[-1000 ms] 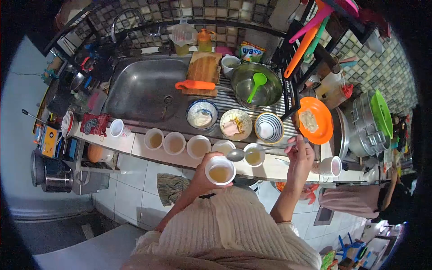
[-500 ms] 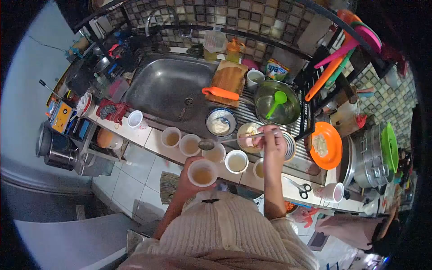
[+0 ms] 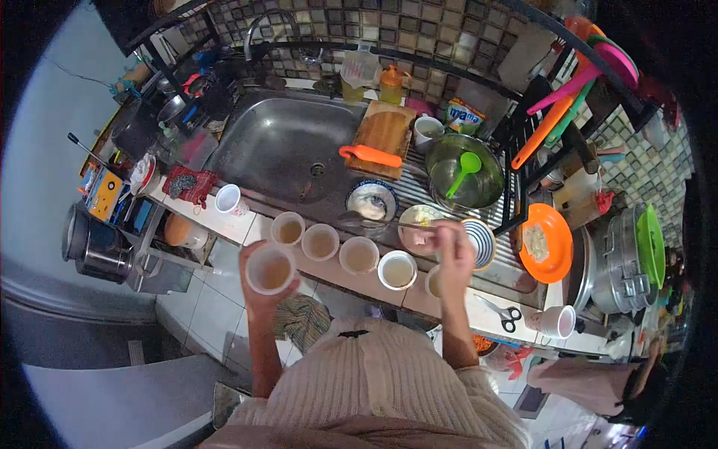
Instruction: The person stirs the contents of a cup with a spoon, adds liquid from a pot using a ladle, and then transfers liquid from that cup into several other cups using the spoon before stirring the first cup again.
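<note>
My left hand (image 3: 259, 301) is wrapped round a clear plastic cup (image 3: 271, 268) with some light-brown liquid in it, held in front of the counter edge. Pinched in my right hand (image 3: 453, 253) is the handle of a metal spoon (image 3: 389, 224); its blurred bowl end is over the near rim of a blue-patterned bowl (image 3: 372, 200) with something white inside. Under the handle stands a bowl (image 3: 419, 228) of pale pieces. Several plastic cups of similar liquid line the counter edge, among them one cup (image 3: 359, 256) and a whiter-rimmed cup (image 3: 396, 270).
Behind are the steel sink (image 3: 277, 142), a wooden cutting board (image 3: 383, 131) with an orange-handled tool (image 3: 370, 156), and a pot (image 3: 486, 191) holding a green ladle (image 3: 467, 166). To the right are a striped bowl (image 3: 482, 245), an orange plate (image 3: 557, 258), scissors (image 3: 508, 318) and stacked cups (image 3: 557, 322).
My left hand has moved left and slightly up with the plastic cup, away from the row. The spoon end has risen from above the cups toward the blue-patterned bowl.
</note>
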Tool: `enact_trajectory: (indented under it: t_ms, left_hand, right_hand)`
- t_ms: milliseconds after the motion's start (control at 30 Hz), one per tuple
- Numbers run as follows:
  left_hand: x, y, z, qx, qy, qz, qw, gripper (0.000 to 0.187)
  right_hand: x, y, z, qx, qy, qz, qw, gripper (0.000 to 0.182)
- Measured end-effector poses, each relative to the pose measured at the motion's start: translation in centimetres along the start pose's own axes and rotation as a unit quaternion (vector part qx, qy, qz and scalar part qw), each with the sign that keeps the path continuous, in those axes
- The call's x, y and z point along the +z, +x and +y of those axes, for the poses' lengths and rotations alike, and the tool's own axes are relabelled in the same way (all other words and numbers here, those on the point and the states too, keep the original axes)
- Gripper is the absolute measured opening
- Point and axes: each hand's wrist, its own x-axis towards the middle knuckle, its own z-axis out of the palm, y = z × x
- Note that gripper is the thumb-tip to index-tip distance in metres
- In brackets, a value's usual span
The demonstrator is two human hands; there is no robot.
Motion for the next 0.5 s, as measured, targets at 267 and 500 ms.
enact_trajectory:
  t_ms: [267, 500]
  left_hand:
    - [-0.9, 1.5, 0.2, 0.029, 0.009, 0.045, 0.999, 0.083]
    - [2.2, 1.2, -0.4, 0.017, -0.042, -0.012, 0.999, 0.081]
  right_hand:
    - [-11.1, -2.2, -2.4, -0.080, -0.007, 0.345, 0.935, 0.020]
    - [-13.2, -6.4, -1.5, -0.014, -0.134, 0.308, 0.942, 0.020]
